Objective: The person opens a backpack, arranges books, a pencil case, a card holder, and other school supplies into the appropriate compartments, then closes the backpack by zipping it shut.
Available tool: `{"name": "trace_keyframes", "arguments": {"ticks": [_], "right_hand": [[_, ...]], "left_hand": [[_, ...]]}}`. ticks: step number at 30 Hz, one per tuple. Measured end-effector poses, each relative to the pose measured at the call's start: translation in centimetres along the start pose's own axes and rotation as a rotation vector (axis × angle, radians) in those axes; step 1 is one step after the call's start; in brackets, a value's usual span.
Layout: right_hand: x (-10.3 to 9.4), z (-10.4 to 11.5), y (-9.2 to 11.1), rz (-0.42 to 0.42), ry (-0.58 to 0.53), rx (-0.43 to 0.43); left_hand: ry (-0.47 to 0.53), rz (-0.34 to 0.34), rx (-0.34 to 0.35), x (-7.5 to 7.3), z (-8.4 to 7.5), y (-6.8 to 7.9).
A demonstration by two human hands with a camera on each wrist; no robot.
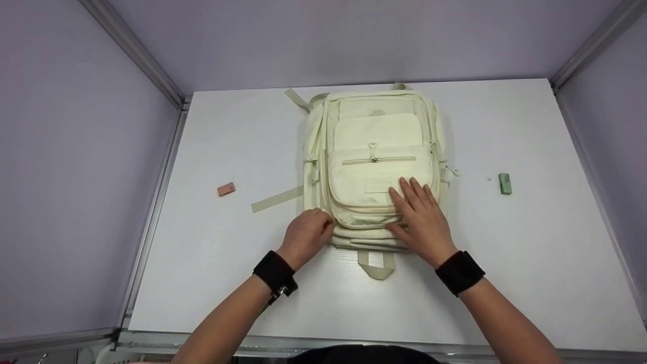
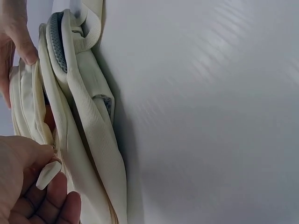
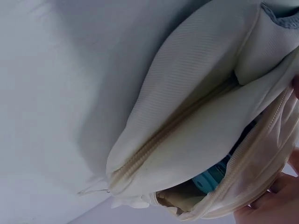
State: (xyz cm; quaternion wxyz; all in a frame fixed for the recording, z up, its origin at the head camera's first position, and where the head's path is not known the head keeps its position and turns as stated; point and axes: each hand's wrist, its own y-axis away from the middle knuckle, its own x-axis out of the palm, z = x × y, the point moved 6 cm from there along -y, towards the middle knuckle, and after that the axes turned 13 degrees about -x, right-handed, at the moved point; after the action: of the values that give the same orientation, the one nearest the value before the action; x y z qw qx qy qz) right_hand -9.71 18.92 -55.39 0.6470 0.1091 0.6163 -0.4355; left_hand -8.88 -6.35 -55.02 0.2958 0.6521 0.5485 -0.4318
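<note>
A cream backpack lies front up on the white table, its grey-green top handle loop towards me. At its near left corner my left hand pinches a pale zipper pull between thumb and finger. My right hand rests on the lower right of the front pocket with its fingers extended, the thumb near the pocket's edge. In the right wrist view, a zippered compartment gapes and a teal object shows inside; its kind is unclear.
A small pink block lies on the table left of the backpack, and a small green block lies to the right. A loose strap sticks out at the left. Pale panels stand around the table.
</note>
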Motion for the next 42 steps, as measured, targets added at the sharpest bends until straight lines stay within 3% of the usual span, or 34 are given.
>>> {"name": "trace_keyframes", "arguments": {"ticks": [7, 16, 23, 28, 35, 42], "right_hand": [[0.3, 0.1, 0.0, -0.015, -0.010, -0.004], [0.3, 0.0, 0.2, -0.039, -0.009, -0.005], [0.3, -0.1, 0.2, -0.034, -0.010, 0.008], [0.3, -0.1, 0.2, -0.037, -0.020, 0.015], [0.1, -0.2, 0.3, -0.018, -0.016, -0.022], [-1.4, -1.5, 1.7, -0.058, -0.042, -0.030]], "left_hand": [[0.006, 0.057, 0.018, 1.2, -1.8, 0.6], [-0.033, -0.008, 0.105, 2.6, -4.5, 0.4], [-0.076, -0.080, 0.132, 3.4, -6.9, -0.4], [-0.101, -0.080, 0.154, 4.2, -8.4, -1.3], [-0.099, -0.044, 0.140, 4.5, -8.7, -1.7], [-0.091, -0.038, 0.164, 3.9, -8.4, -1.3]]}}
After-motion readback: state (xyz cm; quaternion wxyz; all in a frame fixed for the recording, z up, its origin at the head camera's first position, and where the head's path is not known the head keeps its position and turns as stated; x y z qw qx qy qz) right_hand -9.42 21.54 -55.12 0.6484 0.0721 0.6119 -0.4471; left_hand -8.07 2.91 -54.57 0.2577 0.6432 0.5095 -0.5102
